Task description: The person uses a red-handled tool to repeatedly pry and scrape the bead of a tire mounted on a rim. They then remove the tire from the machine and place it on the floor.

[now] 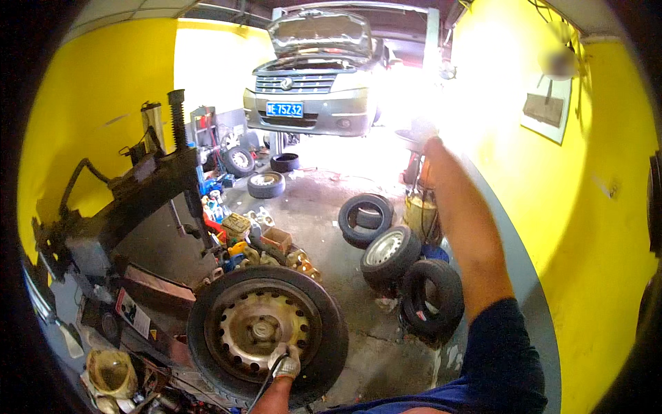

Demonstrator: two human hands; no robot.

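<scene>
A large tyre on a steel wheel rim (231, 314) lies flat on the tyre changer (138, 200) in front of me. At the rim's near right side, my left hand (287, 360), in a pale glove, is closed around a thin dark hose or rod (267, 386) that runs down toward the lower edge. My right arm is stretched far forward and up along the right wall. Strong glare washes out my right hand (422, 133); its fingers, and anything in them, cannot be made out.
Loose tyres (432, 300) and a wheel (386, 250) stand to the right, beside a yellowish drum (419, 214). Bottles and boxes (276, 240) clutter the floor behind the tyre changer. A car (310, 83) with a raised bonnet is lifted at the back. A bucket (110, 376) sits lower left.
</scene>
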